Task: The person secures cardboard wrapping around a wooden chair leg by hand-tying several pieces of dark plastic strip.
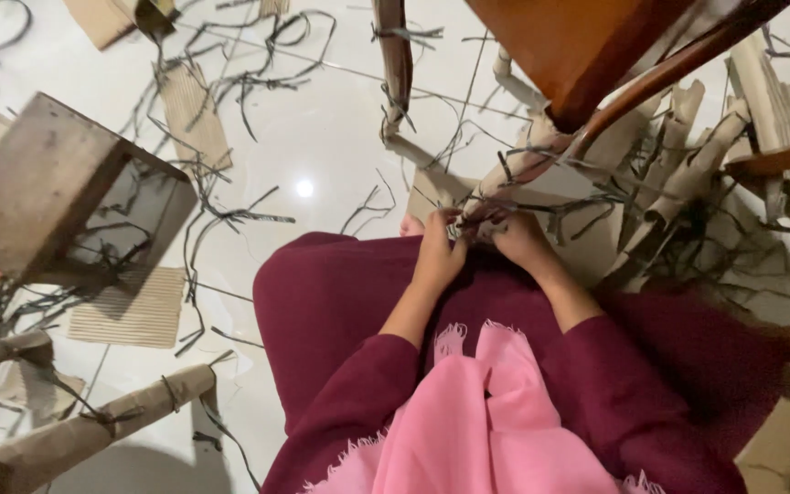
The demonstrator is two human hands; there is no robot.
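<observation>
I sit on a glossy white floor in maroon clothes with a pink scarf [468,421] over my lap. My left hand [436,249] and my right hand [518,240] meet in front of my knees. Both pinch thin dark strips [468,220] wound round a brown wooden chair leg [523,165] wrapped in cardboard. The leg slants up to the right toward the chair seat [587,41]. The fingertips are partly hidden among the strips, so the exact hold is unclear.
A wooden stool [48,187] lies on its side at left. Cardboard-wrapped legs [84,425] lie at lower left. Corrugated cardboard pieces [134,311] and loose dark strips litter the floor. More wrapped chair parts [706,155] crowd the right.
</observation>
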